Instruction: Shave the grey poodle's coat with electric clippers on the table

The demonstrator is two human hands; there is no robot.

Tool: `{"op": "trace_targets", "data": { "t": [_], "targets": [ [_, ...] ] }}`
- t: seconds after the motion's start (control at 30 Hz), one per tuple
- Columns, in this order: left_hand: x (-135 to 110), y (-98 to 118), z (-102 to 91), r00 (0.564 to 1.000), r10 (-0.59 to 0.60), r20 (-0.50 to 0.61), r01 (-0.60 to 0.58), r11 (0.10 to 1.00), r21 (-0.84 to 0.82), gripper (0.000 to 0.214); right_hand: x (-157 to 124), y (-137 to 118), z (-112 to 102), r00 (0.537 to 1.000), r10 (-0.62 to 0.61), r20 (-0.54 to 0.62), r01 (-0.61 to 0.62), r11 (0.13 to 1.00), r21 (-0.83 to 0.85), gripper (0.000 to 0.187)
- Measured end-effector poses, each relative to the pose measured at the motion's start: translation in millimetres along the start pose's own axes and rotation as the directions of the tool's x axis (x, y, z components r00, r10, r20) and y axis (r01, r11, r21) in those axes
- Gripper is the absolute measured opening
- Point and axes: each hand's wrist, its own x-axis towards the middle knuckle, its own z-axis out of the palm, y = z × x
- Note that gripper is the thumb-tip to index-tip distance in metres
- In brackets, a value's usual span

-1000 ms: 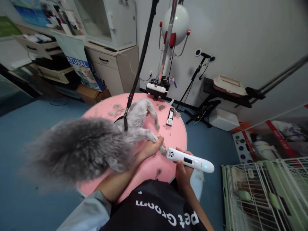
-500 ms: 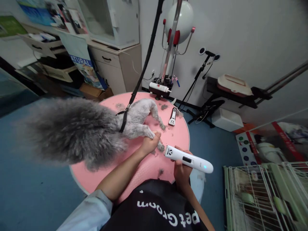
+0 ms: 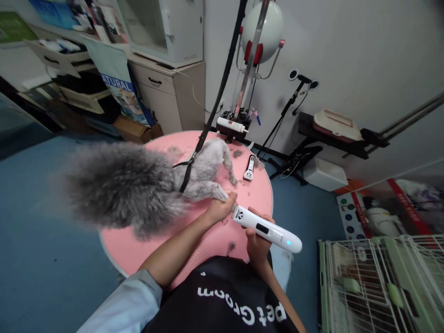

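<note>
A fluffy grey dog stands on the round pink grooming table; its hindquarters are clipped short and a black strap loops around its body. My left hand is closed around the lower part of the nearer hind leg. In my right hand is a white hair clipper, a blue light glowing near its rear end. The clipper's blade end is at the paw, close to my left fingers. The paw is mostly hidden behind my hand and the clipper.
A smaller clipper lies on the table among tufts of cut hair. A white bottle rests in a holder at the grooming post. Wire cages stand at the lower right, cabinets at the back left.
The white clipper has moved left to the paw, and its blade end now meets it. The dog's body has shifted to the right. My left hand keeps hold of the leg.
</note>
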Motion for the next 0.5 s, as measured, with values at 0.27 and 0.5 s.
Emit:
{"op": "trace_targets", "data": {
  "t": [0.27, 0.5],
  "targets": [
    [-0.5, 6.1, -5.0, 0.997, 0.004, -0.071, -0.005, 1.000, -0.012, 0.052, -6.0, -3.0, -3.1, 0.998, -0.024, -0.066, 0.022, 0.999, -0.032, 0.041],
    [7.0, -5.2, -15.9, 0.999, 0.032, -0.040, -0.031, 0.999, 0.013, 0.043, -4.9, 5.7, -10.8, 0.999, 0.032, -0.020, -0.030, 0.994, 0.106, 0.036]
  ]
}}
